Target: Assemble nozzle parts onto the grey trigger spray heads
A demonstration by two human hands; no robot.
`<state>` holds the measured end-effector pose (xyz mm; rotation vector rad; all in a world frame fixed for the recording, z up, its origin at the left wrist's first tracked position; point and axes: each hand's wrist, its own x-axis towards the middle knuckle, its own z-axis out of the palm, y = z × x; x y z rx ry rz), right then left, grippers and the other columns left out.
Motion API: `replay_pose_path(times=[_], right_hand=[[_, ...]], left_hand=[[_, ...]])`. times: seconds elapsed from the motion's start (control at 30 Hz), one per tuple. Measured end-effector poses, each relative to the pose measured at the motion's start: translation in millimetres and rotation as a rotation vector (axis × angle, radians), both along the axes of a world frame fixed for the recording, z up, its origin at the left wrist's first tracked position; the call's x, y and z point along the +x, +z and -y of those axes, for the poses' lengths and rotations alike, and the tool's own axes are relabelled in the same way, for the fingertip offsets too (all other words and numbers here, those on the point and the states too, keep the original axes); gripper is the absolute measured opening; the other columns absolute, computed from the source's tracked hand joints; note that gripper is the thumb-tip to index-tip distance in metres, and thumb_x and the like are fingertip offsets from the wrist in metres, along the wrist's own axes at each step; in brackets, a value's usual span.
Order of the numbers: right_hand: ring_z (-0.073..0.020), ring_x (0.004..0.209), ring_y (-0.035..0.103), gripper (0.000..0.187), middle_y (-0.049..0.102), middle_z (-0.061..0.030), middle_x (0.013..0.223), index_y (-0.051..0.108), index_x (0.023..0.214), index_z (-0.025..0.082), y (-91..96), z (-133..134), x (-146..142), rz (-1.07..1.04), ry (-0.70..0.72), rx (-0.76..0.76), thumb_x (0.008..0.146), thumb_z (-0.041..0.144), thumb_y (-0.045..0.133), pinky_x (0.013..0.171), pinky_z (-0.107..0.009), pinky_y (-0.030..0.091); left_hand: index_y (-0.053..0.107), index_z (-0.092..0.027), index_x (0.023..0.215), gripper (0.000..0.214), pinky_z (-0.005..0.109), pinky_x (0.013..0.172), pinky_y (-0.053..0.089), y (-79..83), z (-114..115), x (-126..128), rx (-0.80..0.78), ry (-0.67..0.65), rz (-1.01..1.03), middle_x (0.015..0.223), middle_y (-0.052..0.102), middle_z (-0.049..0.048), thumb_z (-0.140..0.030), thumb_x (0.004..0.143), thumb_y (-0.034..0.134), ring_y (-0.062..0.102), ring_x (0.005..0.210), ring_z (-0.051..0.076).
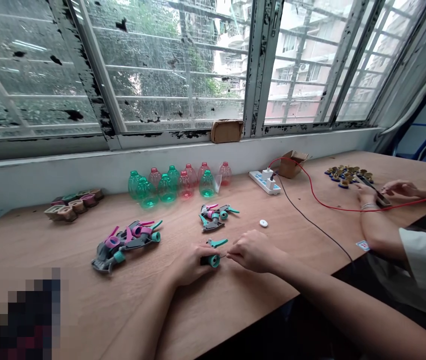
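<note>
My left hand [194,262] is wrapped round a spray bottle trigger head [214,260] with a teal collar and teal lever, held low over the table. Close by on its right, my right hand [252,251] is closed in a pinch, with a small thin piece at the fingertips that I cannot make out. Just beyond lies a small group of grey, pink and teal spray heads [215,216]. A larger heap of spray heads [126,243] rests to the left. Near my right hand is a small white disc [263,223].
Green and red clear bottles [167,188] stand below the window. A power strip [264,182] has plugs and cables running right. Left are stacked moulded pieces [74,204]. At right, another person's hands [366,192] work beside small gold-and-blue parts [349,175].
</note>
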<state>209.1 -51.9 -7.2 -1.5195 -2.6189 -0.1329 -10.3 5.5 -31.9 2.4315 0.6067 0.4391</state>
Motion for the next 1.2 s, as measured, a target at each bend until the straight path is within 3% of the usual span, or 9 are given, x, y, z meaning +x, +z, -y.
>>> replay_pose_path(times=[0.23, 0.4, 0.57, 0.73, 0.93, 1.2], right_hand=[[-0.0091, 0.053, 0.049, 0.037, 0.069, -0.0017, 0.064, 0.070, 0.067, 0.019, -32.4, -10.2, 12.8, -0.282, 0.095, 0.013, 0.092, 0.036, 0.048, 0.054, -0.025, 0.022], [-0.0084, 0.051, 0.045, 0.038, 0.065, -0.0004, 0.058, 0.069, 0.067, 0.018, -38.2, -7.5, 12.0, -0.392, 0.091, 0.000, 0.093, 0.034, 0.047, 0.054, -0.024, 0.023], [-0.0106, 0.059, 0.055, 0.032, 0.068, -0.0018, 0.067, 0.073, 0.079, 0.022, -30.1, 1.3, 11.0, -0.367, -0.031, 0.109, 0.092, 0.037, 0.047, 0.056, -0.024, 0.024], [-0.0141, 0.070, 0.060, 0.036, 0.068, -0.0043, 0.075, 0.071, 0.081, 0.021, -16.1, 16.1, -1.9, -0.150, -0.145, 0.138, 0.095, 0.037, 0.041, 0.054, -0.025, 0.023], [-0.0176, 0.066, 0.063, 0.036, 0.070, -0.0069, 0.077, 0.069, 0.081, 0.020, -5.6, 28.1, -25.6, -0.021, -0.267, 0.091, 0.096, 0.026, 0.038, 0.052, -0.026, 0.029], [-0.0198, 0.070, 0.065, 0.037, 0.072, -0.0085, 0.079, 0.073, 0.078, 0.022, 5.6, 20.0, -16.0, 0.030, -0.175, -0.006, 0.094, 0.037, 0.042, 0.058, -0.025, 0.037]], left_hand=[[0.068, -0.016, 0.083, 0.015, 0.022, 0.070, 0.040, 7.1, 3.2, 2.2, -0.013, -0.017, 0.019, 0.075, 0.061, 0.0007, -0.022, 0.083, 0.054, 0.052, 0.073, 0.013], [0.067, -0.016, 0.089, 0.016, 0.020, 0.064, 0.038, 4.3, 1.7, 2.1, -0.049, 0.057, 0.018, 0.074, 0.058, -0.0011, -0.022, 0.080, 0.057, 0.049, 0.070, 0.012], [0.068, -0.016, 0.096, 0.024, 0.021, 0.063, 0.038, -1.2, -0.4, 3.2, -0.044, 0.188, 0.029, 0.077, 0.061, -0.0004, -0.023, 0.074, 0.062, 0.051, 0.069, 0.012], [0.067, -0.016, 0.095, 0.024, 0.020, 0.061, 0.038, -1.6, -2.0, 4.8, -0.056, 0.196, 0.021, 0.075, 0.060, -0.0010, -0.024, 0.073, 0.062, 0.050, 0.067, 0.011], [0.067, -0.017, 0.090, 0.019, 0.022, 0.064, 0.039, -2.3, -2.5, 5.0, -0.006, 0.181, 0.023, 0.079, 0.063, 0.0001, -0.020, 0.072, 0.062, 0.053, 0.071, 0.013], [0.069, -0.019, 0.097, 0.026, 0.022, 0.066, 0.039, -2.4, -1.4, 2.2, 0.013, 0.157, -0.010, 0.083, 0.065, 0.0007, -0.021, 0.072, 0.063, 0.055, 0.074, 0.014]])
